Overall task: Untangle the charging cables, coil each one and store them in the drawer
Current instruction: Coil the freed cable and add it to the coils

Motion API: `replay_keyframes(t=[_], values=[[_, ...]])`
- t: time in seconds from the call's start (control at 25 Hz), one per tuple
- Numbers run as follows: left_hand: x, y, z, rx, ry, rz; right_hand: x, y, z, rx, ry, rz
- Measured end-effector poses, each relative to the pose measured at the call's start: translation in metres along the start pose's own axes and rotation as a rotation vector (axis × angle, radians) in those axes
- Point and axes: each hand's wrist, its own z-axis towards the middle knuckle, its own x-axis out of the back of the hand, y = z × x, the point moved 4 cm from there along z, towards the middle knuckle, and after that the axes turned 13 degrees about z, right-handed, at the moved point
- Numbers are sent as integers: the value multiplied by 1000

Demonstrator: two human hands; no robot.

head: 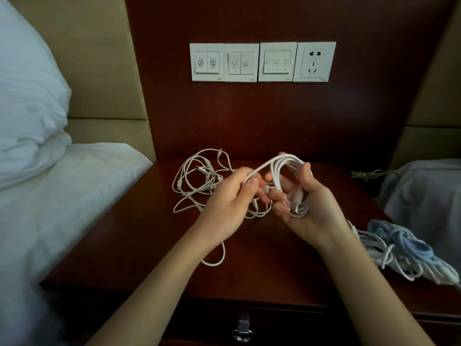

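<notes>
Charging cables lie in three places. One white cable is looped into a coil held above the nightstand. The right hand, palm up and forearm angled in from the lower right, curls its fingers through the loops, and a USB plug rests against them. The left hand, back toward the camera, pinches the strand leading into that coil between thumb and forefinger. Behind it a loose tangle of thin white cables sprawls on the wood. Near the right edge sits a bundle of blue and white cables. The drawer front shows below, with its metal handle.
</notes>
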Motion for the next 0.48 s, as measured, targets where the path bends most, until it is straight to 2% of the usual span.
replay_keyframes(t=[0.12, 0.24, 0.4, 0.48], values=[[-6, 5, -4, 11, 79, -119, 4, -3, 2, 60, 37, 104], [-11, 8, -6, -15, 155, -20, 5, -5, 1, 121, 53, 103], [-18, -1, -5, -16, 90, 82, 10, -6, 1, 186, 147, 26], [-25, 1, -8, -49, 17, 105, 11, -7, 0, 190, 190, 84]])
